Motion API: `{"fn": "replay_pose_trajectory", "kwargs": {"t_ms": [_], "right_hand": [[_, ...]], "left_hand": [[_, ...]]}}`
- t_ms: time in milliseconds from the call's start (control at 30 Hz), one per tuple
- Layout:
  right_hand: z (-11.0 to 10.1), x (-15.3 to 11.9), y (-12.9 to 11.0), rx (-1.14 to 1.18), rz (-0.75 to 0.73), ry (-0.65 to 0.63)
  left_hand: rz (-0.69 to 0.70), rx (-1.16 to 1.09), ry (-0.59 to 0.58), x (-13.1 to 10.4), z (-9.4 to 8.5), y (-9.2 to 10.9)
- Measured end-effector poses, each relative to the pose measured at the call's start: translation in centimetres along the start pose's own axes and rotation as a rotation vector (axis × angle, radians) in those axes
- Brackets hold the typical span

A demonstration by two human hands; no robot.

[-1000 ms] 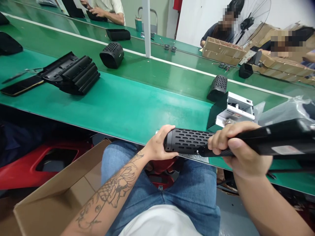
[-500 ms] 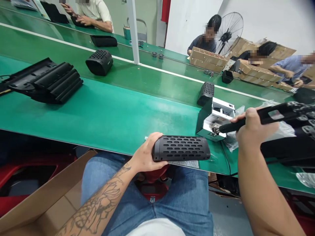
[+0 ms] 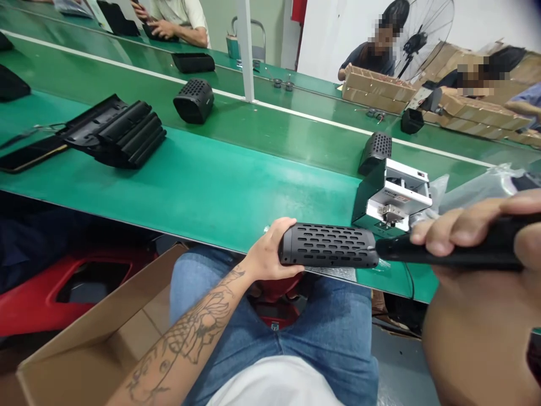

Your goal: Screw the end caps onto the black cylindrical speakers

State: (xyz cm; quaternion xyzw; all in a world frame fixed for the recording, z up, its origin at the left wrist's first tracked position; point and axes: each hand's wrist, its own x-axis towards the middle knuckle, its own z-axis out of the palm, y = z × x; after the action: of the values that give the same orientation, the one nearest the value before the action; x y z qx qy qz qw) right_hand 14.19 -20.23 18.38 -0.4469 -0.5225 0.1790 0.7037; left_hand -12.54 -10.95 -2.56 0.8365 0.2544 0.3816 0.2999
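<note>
My left hand (image 3: 274, 251) grips the left end of a black speaker housing (image 3: 329, 245) with rows of slots on its upper face, at the table's front edge. In my right hand (image 3: 477, 234) is a black electric screwdriver (image 3: 406, 251), held almost level. Its thin bit points left and meets the right end of the slotted face; whether a screw is on the tip is too small to tell. Just behind the screwdriver stands a white and black screw feeder (image 3: 393, 197).
Behind the feeder stands another perforated housing (image 3: 376, 152), and one more (image 3: 194, 101) is further left. Black curved shells (image 3: 122, 132) lie on the green table (image 3: 236, 192). A cardboard box (image 3: 97, 344) is beside my left leg. Co-workers sit across the table by cartons (image 3: 376, 90).
My right hand has brought the screwdriver from the feeder's front over to the housing's right end. My left hand keeps its hold. The whole view has shifted a little.
</note>
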Motion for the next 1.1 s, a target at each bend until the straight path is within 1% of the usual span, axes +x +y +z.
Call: {"fn": "replay_pose_trajectory", "kwargs": {"t_ms": [67,100,167,233,333,433,567,900,1100], "right_hand": [[2.0,-1.6,-0.6,0.139,0.011,-0.178],[3.1,-2.2,-0.6,0.204,0.027,-0.235],[5.6,-3.2,-0.1,0.310,0.059,-0.277],[7.6,-3.7,0.8,0.368,0.085,-0.323],[9.2,-4.1,2.0,0.346,0.115,-0.383],[9.7,-4.1,2.8,0.285,0.146,-0.394],[10.0,-4.1,3.2,0.281,0.188,-0.395],[10.1,-4.1,4.3,0.281,0.212,-0.538],[9.8,-4.2,4.7,0.271,0.216,-0.561]], "left_hand": [[0.005,0.000,0.011,0.0,0.1,0.1],[0.009,-0.002,0.015,0.0,0.1,0.1],[0.020,-0.010,0.020,0.0,0.1,0.1],[0.031,-0.022,0.024,0.0,0.1,0.1],[0.035,-0.033,0.028,0.0,0.1,0.1],[0.031,-0.037,0.024,0.0,0.1,0.0],[0.048,-0.053,0.028,0.0,0.1,-0.1],[0.067,-0.063,0.039,0.1,0.3,-0.3],[0.050,-0.065,0.040,0.1,0.4,-0.4]]}}
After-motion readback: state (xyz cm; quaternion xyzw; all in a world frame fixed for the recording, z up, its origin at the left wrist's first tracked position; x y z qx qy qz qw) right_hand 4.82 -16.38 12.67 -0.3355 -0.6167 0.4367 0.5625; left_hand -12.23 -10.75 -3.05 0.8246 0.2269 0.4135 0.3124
